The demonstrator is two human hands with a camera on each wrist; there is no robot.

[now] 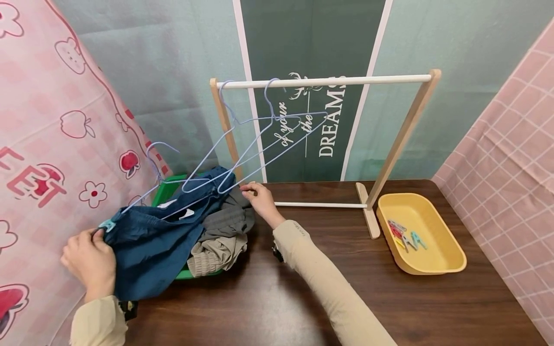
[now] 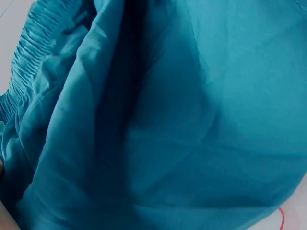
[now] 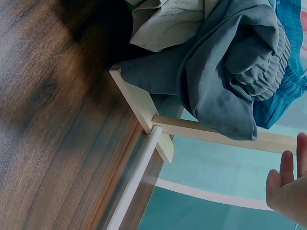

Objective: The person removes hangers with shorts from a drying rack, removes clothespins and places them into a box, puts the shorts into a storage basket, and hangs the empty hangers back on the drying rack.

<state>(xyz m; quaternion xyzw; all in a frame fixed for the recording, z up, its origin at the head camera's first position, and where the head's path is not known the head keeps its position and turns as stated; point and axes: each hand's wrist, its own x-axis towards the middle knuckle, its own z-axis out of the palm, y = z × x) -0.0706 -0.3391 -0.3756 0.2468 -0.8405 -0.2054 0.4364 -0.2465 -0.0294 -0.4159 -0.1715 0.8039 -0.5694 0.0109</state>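
Note:
Blue shorts (image 1: 147, 240) with an elastic waistband hang spread over a green basket (image 1: 163, 190), a light-blue wire hanger (image 1: 157, 163) lying along their waist. My left hand (image 1: 91, 262) grips the left waist corner, beside a teal clothespin (image 1: 107, 225) clipped there. At the other end my right hand (image 1: 263, 204) brings thumb and forefinger together on the hanger's right end; its other fingers (image 3: 286, 167) stretch out loosely. Blue cloth fills the left wrist view. Grey shorts (image 1: 229, 218) and beige shorts (image 1: 220, 252) lie heaped in the basket.
Two more blue wire hangers (image 1: 270, 103) hang at the left of the rack's white rail (image 1: 329, 81), overlapping the shorts in the head view. A yellow tray (image 1: 437, 235) with several clothespins (image 1: 409, 239) stands right of the rack's wooden foot (image 1: 368, 216). Cloth walls enclose the brown table (image 1: 303, 283).

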